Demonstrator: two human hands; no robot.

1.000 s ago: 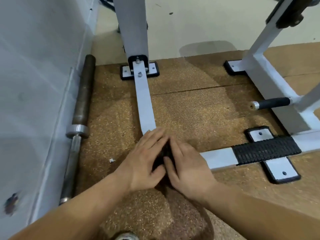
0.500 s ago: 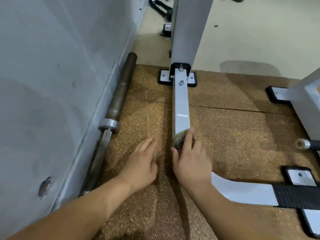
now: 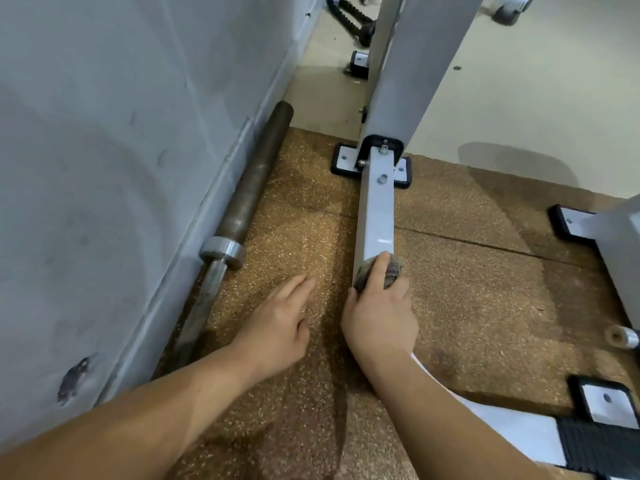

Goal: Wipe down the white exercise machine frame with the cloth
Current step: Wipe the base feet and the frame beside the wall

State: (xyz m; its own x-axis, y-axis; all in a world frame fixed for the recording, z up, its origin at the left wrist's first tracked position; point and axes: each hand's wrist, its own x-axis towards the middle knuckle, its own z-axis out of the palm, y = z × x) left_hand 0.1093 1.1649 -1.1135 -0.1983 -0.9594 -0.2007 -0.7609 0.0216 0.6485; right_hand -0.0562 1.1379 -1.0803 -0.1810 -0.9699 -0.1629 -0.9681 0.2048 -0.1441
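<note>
Underfoot, the brown speckled floor mat point(image 3: 467, 306) fills most of the view, with a grey wall point(image 3: 104, 168) on the left. Along the wall's base lies a rusty barbell point(image 3: 242, 202). From the white upright point(image 3: 415, 64), the white frame bar point(image 3: 375, 216) runs low over the mat. On its near end the right hand point(image 3: 381, 317) presses a dark cloth point(image 3: 393, 270), grip clenched around it. Beside it, the left hand point(image 3: 277, 323) rests flat on the mat, released and holding nothing.
</note>
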